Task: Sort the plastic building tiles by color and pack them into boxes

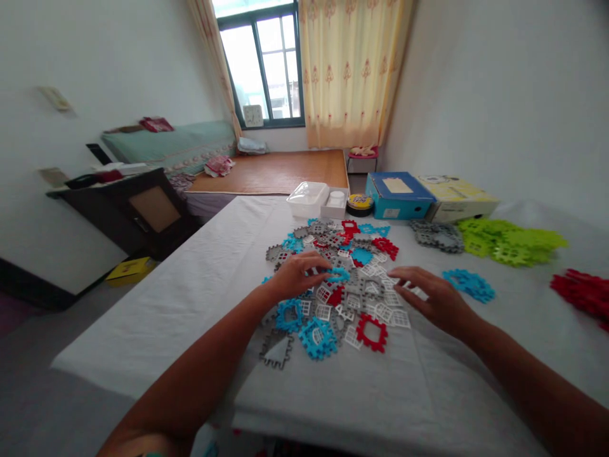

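A heap of flat interlocking plastic tiles (342, 285), grey, white, blue and red, lies in the middle of a white-covered table (190, 298). My left hand (299, 274) rests on the heap's left side, its fingertips pinched on a small blue tile (339, 275). My right hand (432, 298) lies at the heap's right edge, palm down, with its fingers stretched over white window-shaped tiles (390, 314). It holds nothing that I can see.
Sorted piles sit to the right: grey tiles (436, 235), green tiles (509, 244), blue tiles (469, 284), red tiles (583, 293). At the table's far edge stand a clear container (308, 198), a blue box (398, 193) and a yellow-white box (459, 197).
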{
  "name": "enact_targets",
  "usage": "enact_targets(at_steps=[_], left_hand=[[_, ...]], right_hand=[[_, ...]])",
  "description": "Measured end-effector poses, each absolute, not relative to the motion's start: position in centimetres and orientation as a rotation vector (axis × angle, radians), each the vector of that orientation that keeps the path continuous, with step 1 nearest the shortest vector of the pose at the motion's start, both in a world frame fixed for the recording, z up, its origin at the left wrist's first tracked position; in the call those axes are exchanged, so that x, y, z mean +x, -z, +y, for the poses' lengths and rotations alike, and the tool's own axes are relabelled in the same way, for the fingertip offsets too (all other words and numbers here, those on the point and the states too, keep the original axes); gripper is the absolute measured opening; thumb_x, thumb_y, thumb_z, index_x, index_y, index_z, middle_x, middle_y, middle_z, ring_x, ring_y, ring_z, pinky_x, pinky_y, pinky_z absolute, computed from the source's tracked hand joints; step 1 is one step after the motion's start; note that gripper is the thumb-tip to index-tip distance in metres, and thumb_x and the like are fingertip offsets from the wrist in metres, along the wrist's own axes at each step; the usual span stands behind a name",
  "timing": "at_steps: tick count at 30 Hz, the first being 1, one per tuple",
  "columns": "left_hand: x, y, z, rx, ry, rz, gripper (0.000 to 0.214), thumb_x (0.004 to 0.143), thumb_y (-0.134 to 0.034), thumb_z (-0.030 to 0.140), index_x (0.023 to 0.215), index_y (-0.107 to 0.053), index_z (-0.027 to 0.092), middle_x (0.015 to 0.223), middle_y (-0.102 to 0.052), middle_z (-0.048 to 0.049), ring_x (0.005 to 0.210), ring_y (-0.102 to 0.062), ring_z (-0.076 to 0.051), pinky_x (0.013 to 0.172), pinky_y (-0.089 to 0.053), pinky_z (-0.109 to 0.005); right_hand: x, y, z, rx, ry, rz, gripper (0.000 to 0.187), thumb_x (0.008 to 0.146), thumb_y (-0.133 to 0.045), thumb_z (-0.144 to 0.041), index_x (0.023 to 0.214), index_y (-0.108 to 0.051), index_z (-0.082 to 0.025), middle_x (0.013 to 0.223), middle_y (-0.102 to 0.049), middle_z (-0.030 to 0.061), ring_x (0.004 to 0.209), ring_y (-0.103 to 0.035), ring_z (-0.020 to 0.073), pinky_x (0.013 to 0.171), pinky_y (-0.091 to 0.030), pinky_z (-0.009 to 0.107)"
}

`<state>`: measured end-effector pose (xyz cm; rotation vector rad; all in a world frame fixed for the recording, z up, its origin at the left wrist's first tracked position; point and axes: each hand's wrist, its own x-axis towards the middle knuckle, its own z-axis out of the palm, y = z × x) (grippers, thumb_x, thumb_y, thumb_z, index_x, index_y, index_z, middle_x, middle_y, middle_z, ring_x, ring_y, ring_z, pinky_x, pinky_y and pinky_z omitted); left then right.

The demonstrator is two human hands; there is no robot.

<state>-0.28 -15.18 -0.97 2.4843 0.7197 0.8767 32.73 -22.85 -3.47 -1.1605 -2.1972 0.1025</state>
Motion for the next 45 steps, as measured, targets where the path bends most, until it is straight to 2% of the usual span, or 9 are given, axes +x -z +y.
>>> enact_targets(at_steps=[4, 8, 11, 15, 20, 24, 32, 38, 45], left_hand=[[2.1, 0.9, -17.5, 2.509, -0.796, 0.513, 0.02, 0.088, -0.06, 0.032, 0.099, -0.068, 0.017, 0.09, -0.067, -0.0063, 0.08, -0.062, -0.013, 0.073, -0.051, -0.025], [3.0, 1.9, -18.4, 2.474, -0.794, 0.503, 0.021, 0.087, -0.062, 0.033, 0.096, -0.068, 0.015, 0.088, -0.066, -0.0069, 0.076, -0.063, -0.013, 0.07, -0.052, -0.024], [3.2, 2.2, -18.6, 2.474, -0.726, 0.515, 0.023, 0.087, -0.062, 0.035, 0.1, -0.068, 0.017, 0.093, -0.067, -0.0074, 0.079, -0.064, -0.013, 0.073, -0.053, -0.024], [2.7, 2.0, -18.2, 2.493, -0.627, 0.593, 0.032, 0.089, -0.058, 0.037, 0.118, -0.063, 0.024, 0.111, -0.066, -0.0077, 0.09, -0.066, -0.015, 0.082, -0.055, -0.028], [0.8, 1.4, -16.7, 2.45, -0.803, 0.764, 0.025, 0.092, -0.052, 0.034, 0.108, -0.067, 0.023, 0.108, -0.069, -0.0064, 0.097, -0.066, -0.017, 0.087, -0.055, -0.031], [-0.1, 0.9, -15.8, 2.419, -0.89, 0.849, 0.024, 0.092, -0.051, 0.033, 0.102, -0.07, 0.023, 0.103, -0.071, -0.0054, 0.093, -0.066, -0.016, 0.078, -0.056, -0.027], [-2.2, 1.4, -13.7, 2.354, -0.966, 1.047, 0.028, 0.088, -0.053, 0.04, 0.099, -0.071, 0.022, 0.098, -0.072, -0.005, 0.087, -0.068, -0.018, 0.073, -0.057, -0.028], [-5.5, 2.2, -11.1, 2.164, -1.136, 1.363, 0.037, 0.088, -0.049, 0.044, 0.107, -0.068, 0.019, 0.106, -0.071, -0.0063, 0.094, -0.067, -0.02, 0.084, -0.056, -0.035], [-6.3, 4.2, -10.1, 2.612, -0.617, 1.404, 0.052, 0.079, -0.063, 0.046, 0.124, -0.06, 0.021, 0.13, -0.059, -0.0109, 0.12, -0.053, -0.028, 0.105, -0.041, -0.047]], right_hand=[[29.0, 3.3, -24.3, -0.91, -0.307, -2.305, 0.038, 0.091, -0.058, -0.034, 0.128, -0.053, -0.024, 0.112, -0.067, 0.0075, 0.083, -0.066, 0.0134, 0.078, -0.055, 0.027], [27.6, 3.7, -24.7, -0.85, -0.381, -2.191, 0.025, 0.091, -0.058, -0.033, 0.113, -0.059, -0.021, 0.09, -0.069, 0.0039, 0.069, -0.064, 0.0107, 0.066, -0.054, 0.023], [27.5, 3.2, -24.4, -0.898, -0.386, -2.182, 0.018, 0.091, -0.057, -0.034, 0.105, -0.062, -0.023, 0.09, -0.07, 0.0034, 0.075, -0.065, 0.0132, 0.07, -0.055, 0.026], [31.5, 1.7, -22.8, -1.185, -0.36, -2.027, 0.021, 0.09, -0.055, -0.038, 0.105, -0.062, -0.025, 0.098, -0.071, 0.0051, 0.087, -0.068, 0.0189, 0.076, -0.056, 0.034], [45.4, 1.8, -20.9, -1.71, -0.326, -1.519, 0.03, 0.083, -0.056, -0.04, 0.102, -0.061, -0.018, 0.094, -0.073, 0.0102, 0.089, -0.069, 0.0235, 0.08, -0.055, 0.039], [54.2, 3.3, -21.5, -2.091, -0.266, -1.35, 0.023, 0.077, -0.055, -0.03, 0.092, -0.065, -0.016, 0.094, -0.072, 0.0136, 0.087, -0.068, 0.0265, 0.08, -0.054, 0.042], [54.3, 4.9, -21.3, -2.187, -0.292, -1.708, 0.022, 0.074, -0.058, -0.035, 0.077, -0.071, -0.018, 0.09, -0.074, 0.011, 0.082, -0.067, 0.0247, 0.077, -0.051, 0.033], [53.9, 5.7, -20.7, -2.306, 0.002, -1.643, 0.044, 0.082, -0.048, -0.048, 0.103, -0.07, -0.016, 0.107, -0.071, 0.0151, 0.085, -0.067, 0.0274, 0.07, -0.048, 0.035], [48.4, 4.6, -20.0, -2.153, -0.026, -1.703, 0.043, 0.081, -0.046, -0.049, 0.104, -0.071, -0.022, 0.086, -0.073, 0.0088, 0.072, -0.066, 0.0247, 0.062, -0.046, 0.034]])
